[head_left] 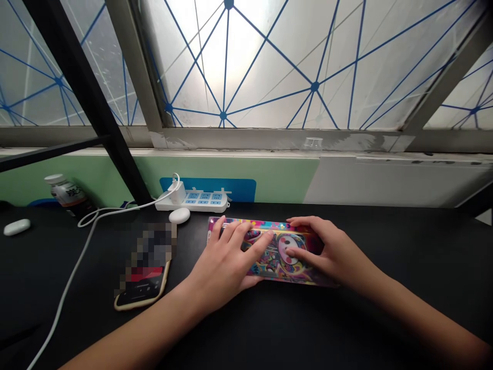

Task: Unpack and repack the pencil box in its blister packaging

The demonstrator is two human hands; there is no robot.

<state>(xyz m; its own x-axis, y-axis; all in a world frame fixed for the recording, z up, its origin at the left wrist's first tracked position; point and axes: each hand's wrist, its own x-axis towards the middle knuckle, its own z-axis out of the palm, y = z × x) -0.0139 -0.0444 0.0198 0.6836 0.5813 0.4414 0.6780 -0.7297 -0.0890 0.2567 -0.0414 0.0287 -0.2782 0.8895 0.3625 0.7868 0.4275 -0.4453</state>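
Observation:
A flat, shiny, oblong box (265, 262) with a colourful cartoon print lies on the black desk in front of me. Its printed top faces up, with a pale round cartoon face towards the right. Over its left part spreads my left hand (227, 254), fingertips on the top and far edge, thumb down by the near edge. My right hand (327, 244) grips the right part, thumb on the printed top and fingers at the far edge. Both hands cover some of the print, and the underside is hidden.
Left of the box lies a phone (142, 288), its screen partly blurred out. Behind are a white earbud case (179, 216) and a power strip (204, 201) with a charger and white cable (73, 275). A bottle (69, 195) and a white object (17, 227) sit far left.

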